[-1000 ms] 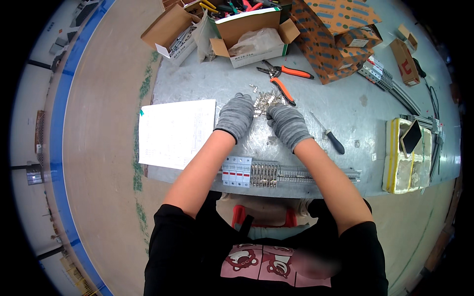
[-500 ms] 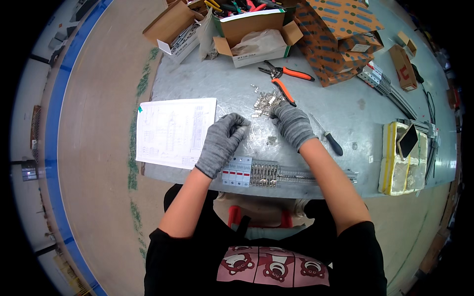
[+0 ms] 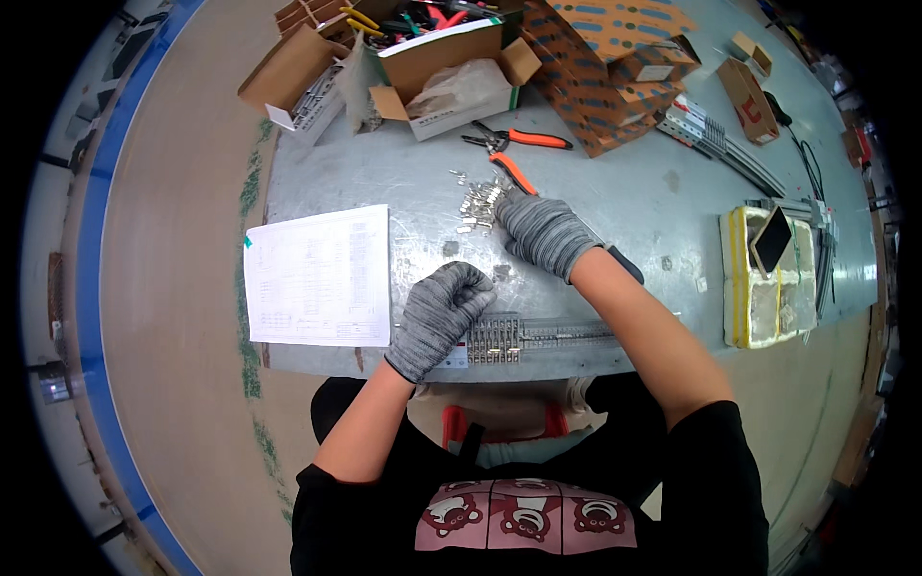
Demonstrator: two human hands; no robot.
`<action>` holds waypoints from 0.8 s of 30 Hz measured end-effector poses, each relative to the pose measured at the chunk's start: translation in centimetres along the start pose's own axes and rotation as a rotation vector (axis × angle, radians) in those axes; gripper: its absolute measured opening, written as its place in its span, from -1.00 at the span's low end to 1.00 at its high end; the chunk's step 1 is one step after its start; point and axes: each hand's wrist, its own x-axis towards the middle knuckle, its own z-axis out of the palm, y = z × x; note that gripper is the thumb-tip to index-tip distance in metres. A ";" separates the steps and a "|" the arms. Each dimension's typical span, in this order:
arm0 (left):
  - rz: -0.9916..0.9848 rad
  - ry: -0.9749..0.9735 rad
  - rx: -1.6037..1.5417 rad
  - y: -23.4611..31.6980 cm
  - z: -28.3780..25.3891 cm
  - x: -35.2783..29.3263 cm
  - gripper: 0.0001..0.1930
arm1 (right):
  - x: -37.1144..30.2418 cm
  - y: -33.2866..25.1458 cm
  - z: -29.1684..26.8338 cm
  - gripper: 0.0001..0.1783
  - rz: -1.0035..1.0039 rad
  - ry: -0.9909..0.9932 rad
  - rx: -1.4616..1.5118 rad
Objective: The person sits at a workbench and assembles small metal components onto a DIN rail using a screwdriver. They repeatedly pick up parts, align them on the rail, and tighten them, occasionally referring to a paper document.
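Observation:
My left hand [image 3: 441, 319], in a grey knitted glove, hovers over the left end of a rail assembly with its thumb and fingertips pinched together. Whatever they hold is too small to make out. Under it, the hand mostly hides the white-and-blue modules [image 3: 453, 357]. Just to their right stands a row of terminal blocks [image 3: 495, 340] on a slotted metal rail [image 3: 567, 333]. My right hand [image 3: 547, 233], gloved alike, reaches to the right edge of a pile of small metal parts [image 3: 477, 204]. Its fingers are bent together there, their grip hidden.
Orange-handled wire strippers [image 3: 514, 173] lie beyond the pile. A printed drawing [image 3: 317, 278] is on the left. Open cardboard boxes [image 3: 461, 110] line the back. A foam tray [image 3: 735, 278] with a phone [image 3: 771, 243] stands right. A screwdriver [image 3: 626, 266] is partly behind my right wrist.
My left hand has come nearer, from beside the pile to over the modules, covering most of them. My right hand stays at the pile. The whole view has shifted.

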 end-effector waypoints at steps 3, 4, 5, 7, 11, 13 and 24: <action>0.161 -0.039 -0.003 0.7 1.3 -0.5 -0.83 | -3.5 0.6 -0.5 -0.82 0.048 0.359 0.218; 0.203 -0.057 0.057 1.0 1.9 -0.9 -0.82 | -5.1 0.9 -0.5 -0.84 0.066 0.397 0.374; 0.245 -0.074 0.115 1.3 2.5 -1.3 -0.81 | -6.8 1.1 -0.8 -0.85 0.086 0.436 0.529; 0.338 -0.131 0.171 1.4 4.3 -1.6 -0.79 | -10.4 1.7 -1.1 -0.88 0.194 0.476 0.787; 0.364 -0.100 0.373 0.3 7.2 -1.7 -0.80 | -17.1 3.0 -0.2 -0.89 0.413 0.295 1.432; 0.327 -0.107 0.399 0.9 7.8 -1.6 -0.80 | -19.4 2.9 0.3 -0.88 0.463 0.284 1.548; 0.376 -0.252 0.465 2.0 9.7 0.4 -0.82 | -24.0 4.1 2.2 -0.88 0.457 0.333 1.826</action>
